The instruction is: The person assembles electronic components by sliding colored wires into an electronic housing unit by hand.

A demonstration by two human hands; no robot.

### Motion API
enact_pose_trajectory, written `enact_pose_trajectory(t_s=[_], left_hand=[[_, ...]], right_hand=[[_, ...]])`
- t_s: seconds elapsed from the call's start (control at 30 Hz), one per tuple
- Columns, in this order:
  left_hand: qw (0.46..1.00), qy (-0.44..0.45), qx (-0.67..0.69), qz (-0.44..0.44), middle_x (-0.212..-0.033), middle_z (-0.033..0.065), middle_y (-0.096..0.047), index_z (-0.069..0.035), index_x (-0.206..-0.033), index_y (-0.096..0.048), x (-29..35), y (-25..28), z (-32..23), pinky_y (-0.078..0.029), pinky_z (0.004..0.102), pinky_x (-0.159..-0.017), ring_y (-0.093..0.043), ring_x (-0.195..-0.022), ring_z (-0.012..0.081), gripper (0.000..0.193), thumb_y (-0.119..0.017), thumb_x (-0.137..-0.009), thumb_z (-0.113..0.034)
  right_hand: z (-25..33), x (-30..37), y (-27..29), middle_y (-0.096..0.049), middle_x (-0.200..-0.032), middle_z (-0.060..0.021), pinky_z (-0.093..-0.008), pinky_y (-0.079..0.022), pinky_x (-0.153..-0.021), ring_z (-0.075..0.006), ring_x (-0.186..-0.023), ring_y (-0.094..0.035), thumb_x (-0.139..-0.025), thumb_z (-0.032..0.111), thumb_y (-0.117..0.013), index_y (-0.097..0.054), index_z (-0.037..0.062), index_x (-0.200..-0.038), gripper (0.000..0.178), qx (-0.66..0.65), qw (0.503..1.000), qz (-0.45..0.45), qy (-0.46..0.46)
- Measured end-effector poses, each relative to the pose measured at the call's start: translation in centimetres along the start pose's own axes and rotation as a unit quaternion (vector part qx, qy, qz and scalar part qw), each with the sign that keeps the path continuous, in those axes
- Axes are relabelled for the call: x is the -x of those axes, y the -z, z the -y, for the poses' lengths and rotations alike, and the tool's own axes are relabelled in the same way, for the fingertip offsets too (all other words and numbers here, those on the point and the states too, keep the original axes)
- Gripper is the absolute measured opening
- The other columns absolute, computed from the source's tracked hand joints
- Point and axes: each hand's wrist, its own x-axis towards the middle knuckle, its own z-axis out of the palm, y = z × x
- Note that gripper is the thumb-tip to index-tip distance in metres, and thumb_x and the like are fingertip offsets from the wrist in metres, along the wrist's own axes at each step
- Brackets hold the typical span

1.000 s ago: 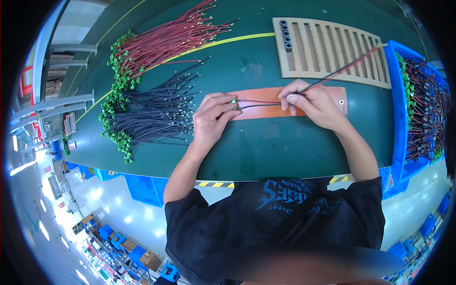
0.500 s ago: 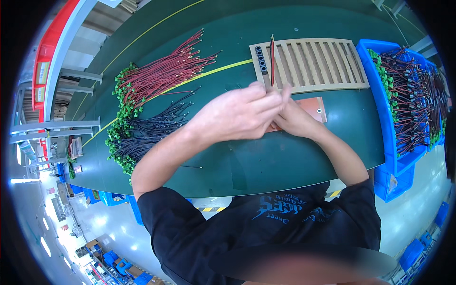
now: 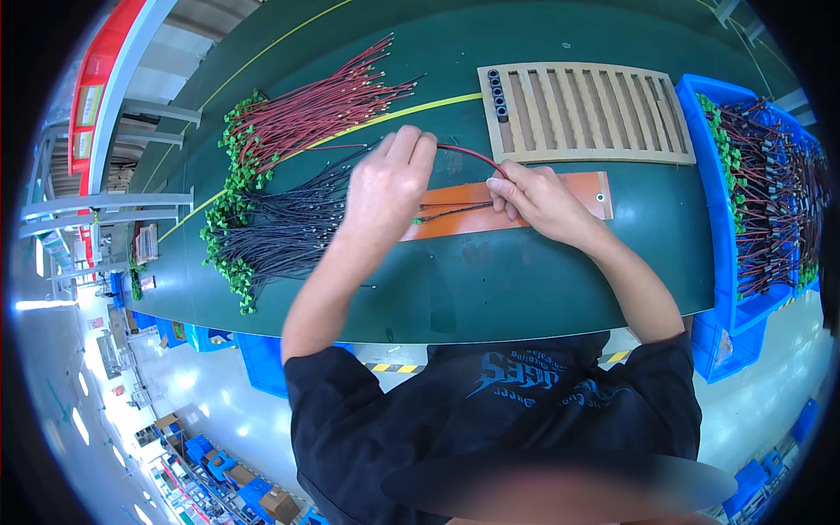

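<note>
A red wire [image 3: 472, 151] arcs between my hands over the green table. My left hand [image 3: 389, 179] is closed at its left end, the fingertips largely hidden behind the knuckles. At its other end, my right hand [image 3: 542, 206] pinches it between thumb and fingers. Thin black wires [image 3: 459, 208] run from below my right hand leftward across an orange strip [image 3: 577, 185], where a small green connector [image 3: 418, 220] shows. Left of my hands lie a bundle of black wires [image 3: 293, 236] and a bundle of red wires [image 3: 315, 105], both with green connectors.
Behind my right hand lies a slotted tan tray [image 3: 604, 114] with several short black tubes [image 3: 497, 96] in its left slot. A blue bin [image 3: 724, 210] at the right holds many wired assemblies with green connectors. The table's front edge [image 3: 525, 339] runs close to my body.
My hands were together just below the tray, with a red wire sticking up over its left side. They have moved apart, my left hand leftward, and the wire now bends between them.
</note>
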Motion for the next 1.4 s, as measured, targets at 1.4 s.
enact_pose_trajectory(t_s=[1.4], left_hand=[[0.422, 0.359, 0.813, -0.176, -0.090, 0.0079, -0.069, 0.000, -0.104, -0.061, 6.9, -10.6, -5.0, -0.053, 0.0242, -0.069, -0.064, -0.076, 0.0107, 0.004, -0.062, -0.102, -0.003]], right_hand=[[-0.8, -1.4, -6.6, -0.062, -0.100, -0.0094, -0.0285, -0.052, -0.071, -0.0122, -0.080, -0.063, -0.105, 0.012, -0.058, -0.063, -0.0038, -0.110, 0.018, -0.119, 0.987, -0.107, 0.034]])
